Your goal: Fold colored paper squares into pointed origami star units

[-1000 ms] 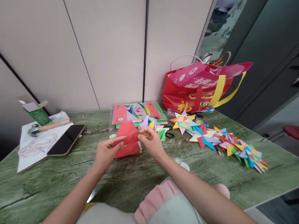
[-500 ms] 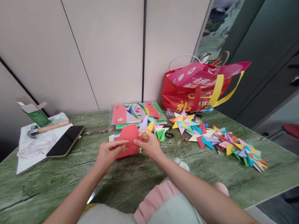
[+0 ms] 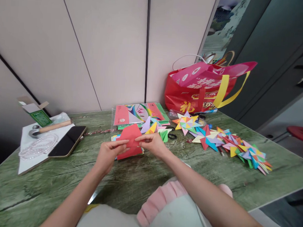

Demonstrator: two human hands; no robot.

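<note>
Between my two hands is a folded sheet of red paper [image 3: 130, 134], its top corner pointing up and away from me. My left hand [image 3: 112, 151] pinches its left edge, thumb below and fingers on the front. On the other side my right hand [image 3: 152, 143] pinches the paper's right edge with thumb and forefinger. Partly hidden behind the red paper lies a stack of coloured paper [image 3: 114, 138]. Just past my right hand are loose folded pieces, among them a green one [image 3: 164, 136] and a purple one [image 3: 145, 125].
Packs of coloured paper [image 3: 141, 113] lie against the wall. Several folded paper stars [image 3: 186, 123] spread to the right, before a red gift bag [image 3: 190, 92]. Black scissors [image 3: 171, 136] lie nearby. At left are a phone [image 3: 67, 141], a hammer [image 3: 54, 126], beads [image 3: 39, 146] and a green box [image 3: 41, 117].
My right fingers have straightened and moved slightly left across the red paper's face. My left hand keeps its grip, shifted only a little.
</note>
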